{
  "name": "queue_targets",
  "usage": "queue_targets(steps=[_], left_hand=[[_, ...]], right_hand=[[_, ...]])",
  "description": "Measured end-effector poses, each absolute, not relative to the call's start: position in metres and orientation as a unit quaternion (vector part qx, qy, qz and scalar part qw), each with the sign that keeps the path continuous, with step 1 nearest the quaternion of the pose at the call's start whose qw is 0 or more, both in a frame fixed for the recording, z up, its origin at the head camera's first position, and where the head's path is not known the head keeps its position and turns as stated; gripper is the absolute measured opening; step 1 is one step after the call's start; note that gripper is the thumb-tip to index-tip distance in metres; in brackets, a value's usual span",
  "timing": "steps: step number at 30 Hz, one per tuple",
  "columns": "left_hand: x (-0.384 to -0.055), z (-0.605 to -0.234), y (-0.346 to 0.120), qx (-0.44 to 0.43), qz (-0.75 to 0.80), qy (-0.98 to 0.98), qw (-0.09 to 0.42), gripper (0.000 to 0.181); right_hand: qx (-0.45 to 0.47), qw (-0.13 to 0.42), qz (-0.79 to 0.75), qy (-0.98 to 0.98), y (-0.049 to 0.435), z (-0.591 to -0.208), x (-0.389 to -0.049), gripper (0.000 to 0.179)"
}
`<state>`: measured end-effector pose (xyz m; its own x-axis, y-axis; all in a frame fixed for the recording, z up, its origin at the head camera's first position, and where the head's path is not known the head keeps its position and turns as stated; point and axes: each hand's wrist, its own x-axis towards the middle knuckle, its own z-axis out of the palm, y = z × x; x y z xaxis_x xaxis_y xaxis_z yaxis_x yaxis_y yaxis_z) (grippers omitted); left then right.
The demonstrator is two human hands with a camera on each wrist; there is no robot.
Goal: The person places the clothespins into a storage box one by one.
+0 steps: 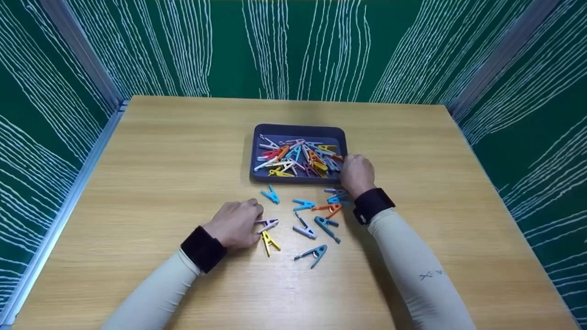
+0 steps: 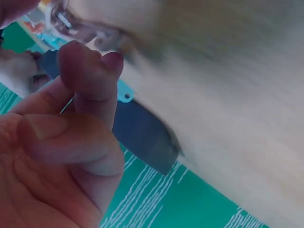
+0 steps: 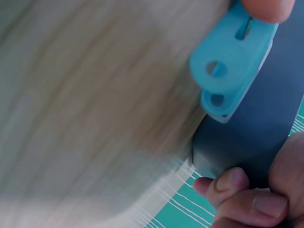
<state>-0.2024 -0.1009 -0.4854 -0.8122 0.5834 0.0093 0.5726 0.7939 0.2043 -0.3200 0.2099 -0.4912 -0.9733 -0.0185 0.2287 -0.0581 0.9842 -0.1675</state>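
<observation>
My left hand (image 1: 236, 223) has its fingers curled at a pale lavender clothespin (image 1: 268, 223), thumb and forefinger at the spread handles; the left wrist view shows this clothespin (image 2: 80, 28) close past the fingertips. Just below it lies a yellow clothespin (image 1: 270, 243). At the front right corner of the dark tray (image 1: 298, 179), my right hand (image 1: 358, 174) grips the edge. In the right wrist view its fingers (image 3: 247, 204) curl around the tray's wall (image 3: 242, 147). A light blue clothespin (image 3: 223, 61) lies in front of that wall, partly covered by a fingertip.
Clothespins of many colours (image 1: 293, 156) fill the tray. On the wooden table (image 1: 160, 160) in front of it are several loose ones, including an orange clothespin (image 1: 329, 209), a teal clothespin (image 1: 314, 253) and a blue clothespin (image 1: 271, 195). Green walls with white lines (image 1: 312, 50) enclose the table.
</observation>
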Motion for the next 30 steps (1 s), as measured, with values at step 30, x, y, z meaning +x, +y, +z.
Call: queue_targets(steps=[30], left_hand=[[-0.249,-0.461,-0.069,0.207,0.167,0.962,-0.069,0.025]], right_hand=[[0.020,0.117,0.073,-0.990,0.210,-0.491,-0.321,0.016]])
